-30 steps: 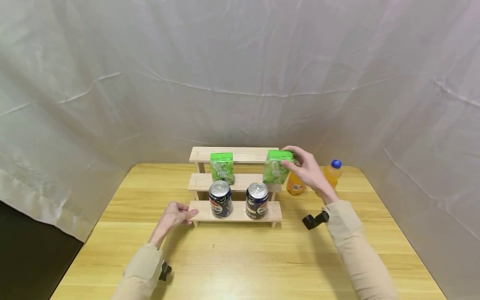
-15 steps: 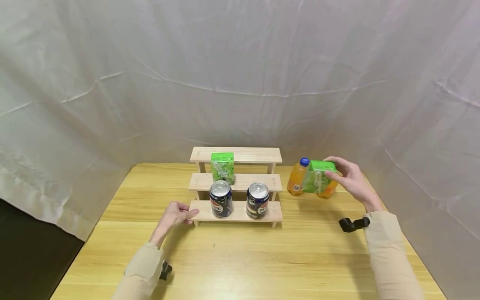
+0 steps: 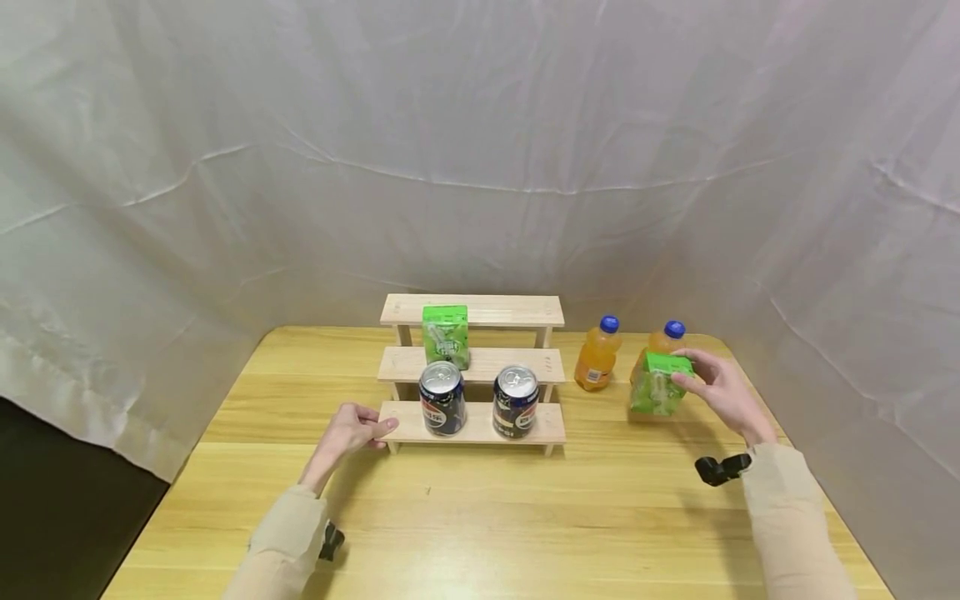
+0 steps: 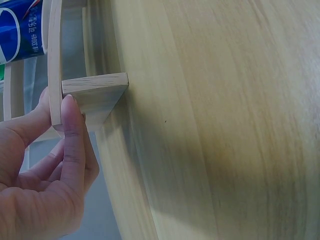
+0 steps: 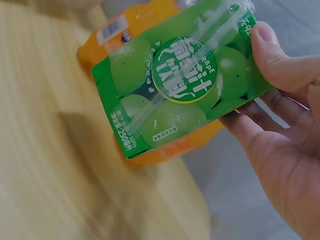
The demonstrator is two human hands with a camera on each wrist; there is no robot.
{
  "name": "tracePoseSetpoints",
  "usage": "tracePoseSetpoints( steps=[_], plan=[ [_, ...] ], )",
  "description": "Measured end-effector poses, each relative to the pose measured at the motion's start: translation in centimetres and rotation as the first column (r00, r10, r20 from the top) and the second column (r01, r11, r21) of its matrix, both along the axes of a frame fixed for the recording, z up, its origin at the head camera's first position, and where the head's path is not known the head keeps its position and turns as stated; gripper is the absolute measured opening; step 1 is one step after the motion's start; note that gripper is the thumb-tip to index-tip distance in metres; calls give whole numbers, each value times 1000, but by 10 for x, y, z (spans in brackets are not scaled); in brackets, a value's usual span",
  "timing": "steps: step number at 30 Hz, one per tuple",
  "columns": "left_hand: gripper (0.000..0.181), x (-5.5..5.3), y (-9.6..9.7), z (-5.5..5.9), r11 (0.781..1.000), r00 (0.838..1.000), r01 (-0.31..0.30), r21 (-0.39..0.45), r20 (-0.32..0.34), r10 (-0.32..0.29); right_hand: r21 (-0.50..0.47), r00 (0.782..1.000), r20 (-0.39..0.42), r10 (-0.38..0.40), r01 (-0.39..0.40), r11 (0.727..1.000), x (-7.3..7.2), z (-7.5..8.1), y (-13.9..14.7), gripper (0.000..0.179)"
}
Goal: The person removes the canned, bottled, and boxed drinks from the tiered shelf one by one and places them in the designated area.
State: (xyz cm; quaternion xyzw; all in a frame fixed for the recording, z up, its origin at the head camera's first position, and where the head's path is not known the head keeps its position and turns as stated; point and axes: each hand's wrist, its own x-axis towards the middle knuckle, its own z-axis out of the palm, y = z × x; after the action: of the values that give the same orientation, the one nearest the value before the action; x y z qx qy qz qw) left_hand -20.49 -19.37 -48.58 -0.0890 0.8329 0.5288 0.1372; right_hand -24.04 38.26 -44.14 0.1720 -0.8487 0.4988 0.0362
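My right hand grips a green grape juice box by its upper right side, in front of the right orange bottle. In the right wrist view the thumb lies on the front of the juice box and the other fingers are behind it. My left hand pinches the left end of the lowest board of a three-tier wooden rack. Close up, the left wrist view shows the thumb and fingers on either side of the board.
A second green juice box stands on the middle tier. Two dark cola cans stand on the lowest tier. Two orange drink bottles with blue caps stand right of the rack. A grey curtain hangs behind the table.
My right hand has carried the juice box from the rack's middle tier to the right, then lower, in front of the right bottle. My left hand has stayed on the rack.
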Motion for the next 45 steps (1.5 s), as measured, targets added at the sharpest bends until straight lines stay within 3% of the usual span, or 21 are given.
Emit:
tracePoseSetpoints(
  steps=[14, 28, 32, 37, 40, 45],
  plan=[
    [43, -1, 1, -1, 1000, 1000, -7, 20, -2, 7, 35, 995, 84, -61, 59, 998, 4, -29, 16, 45],
    [47, -1, 1, 0, 999, 1000, -17, 27, 6, 17, 85, 988, 131, -83, 73, 994, 7, -29, 20, 50],
    [50, 0, 0, 0, 999, 1000, -22, 28, 9, 22, -28, 994, 94, -51, 54, 998, 4, -23, 16, 47],
    [49, 0, 0, -1, 1000, 1000, -6, 24, -2, 6, -136, 998, -32, -57, 52, 989, -2, -2, 3, 45],
    [49, 0, 0, -1, 1000, 1000, -6, 21, -2, 7, -102, 995, -77, -68, 60, 993, -4, 17, -12, 44],
    [54, -1, 0, -1, 1000, 1000, -12, 28, 9, 12, -23, 996, -84, -38, 36, 999, -10, 50, -43, 48]
  ],
)
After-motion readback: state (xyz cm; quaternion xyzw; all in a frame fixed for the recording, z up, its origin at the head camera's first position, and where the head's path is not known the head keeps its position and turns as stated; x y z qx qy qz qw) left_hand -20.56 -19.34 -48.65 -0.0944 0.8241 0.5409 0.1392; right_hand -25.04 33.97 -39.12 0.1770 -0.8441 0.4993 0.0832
